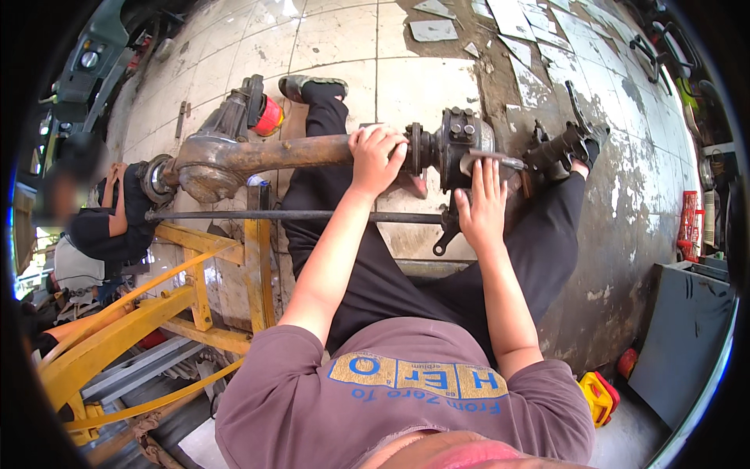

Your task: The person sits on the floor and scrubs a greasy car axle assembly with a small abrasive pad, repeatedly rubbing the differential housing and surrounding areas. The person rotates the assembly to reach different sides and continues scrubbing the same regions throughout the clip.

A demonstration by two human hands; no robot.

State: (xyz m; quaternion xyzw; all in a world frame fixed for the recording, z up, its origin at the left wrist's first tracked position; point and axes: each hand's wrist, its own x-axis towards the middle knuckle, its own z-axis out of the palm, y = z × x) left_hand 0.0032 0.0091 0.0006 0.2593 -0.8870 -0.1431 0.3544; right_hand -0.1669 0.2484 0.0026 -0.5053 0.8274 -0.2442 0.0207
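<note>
A rusty vehicle axle (289, 154) lies across in front of me, over my legs, with a round differential housing (212, 166) toward its left end. My left hand (377, 160) is curled over the axle tube beside a bolted flange (417, 148). At the right end sits a dark steering knuckle (462, 129) with bolts on top. My right hand (486, 211) lies against its near side, fingers stretched out and close together. A flat metal piece (508, 161) touches those fingertips. The long tie rod (328, 215) runs below the axle, and my left forearm crosses over it.
A yellow metal frame (258, 273) stands at the left. Another person (109, 215) sits by the axle's left end. A red can (268, 116) stands behind the axle; broken tiles (433, 31) lie farther off. At the right are a grey cabinet (678, 336) and a yellow-red object (598, 399).
</note>
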